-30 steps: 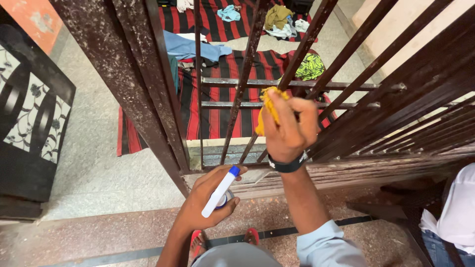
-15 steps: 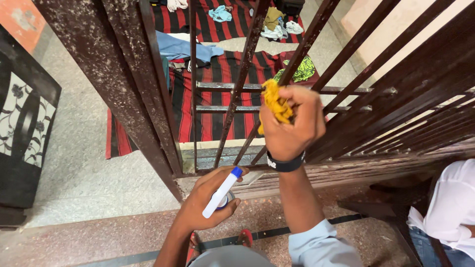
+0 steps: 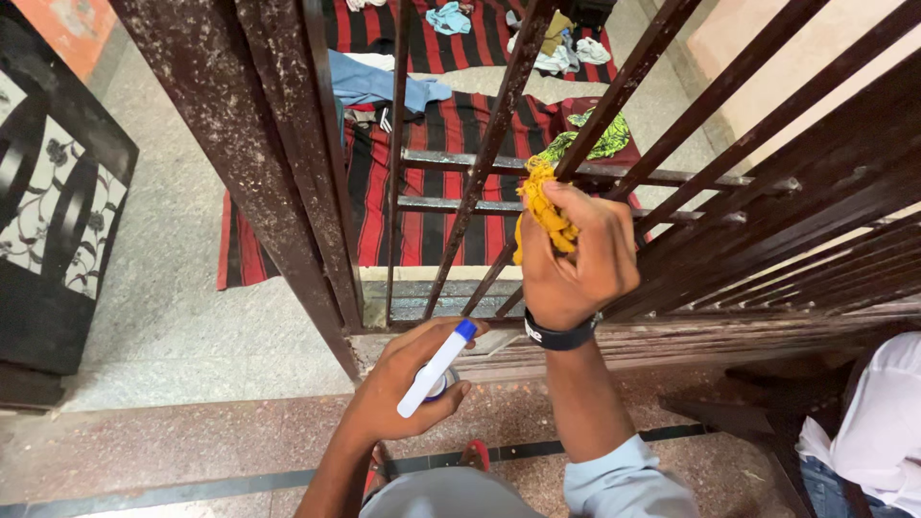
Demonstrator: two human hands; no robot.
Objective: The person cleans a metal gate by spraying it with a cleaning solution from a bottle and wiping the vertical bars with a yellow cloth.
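My right hand [image 3: 576, 254] grips a bunched yellow cloth [image 3: 542, 206] and presses it around a slanted brown bar [image 3: 614, 96] of a rusty metal grille [image 3: 288, 173]. A black band sits on that wrist. Lower and to the left, my left hand [image 3: 398, 384] holds a white spray bottle with a blue tip [image 3: 436, 369], near the sill below the grille. The bottle's body is mostly hidden by my fingers.
Beyond the bars, red and black striped mats [image 3: 451, 192] lie on a grey floor with scattered clothes [image 3: 379, 86]. A dark patterned panel [image 3: 58, 211] stands at left. Another person in white cloth [image 3: 878, 422] sits at the lower right by a dark wooden piece.
My right hand with the cloth has slid slightly along the bar, first up and then back down a little. The left hand and bottle have barely moved.
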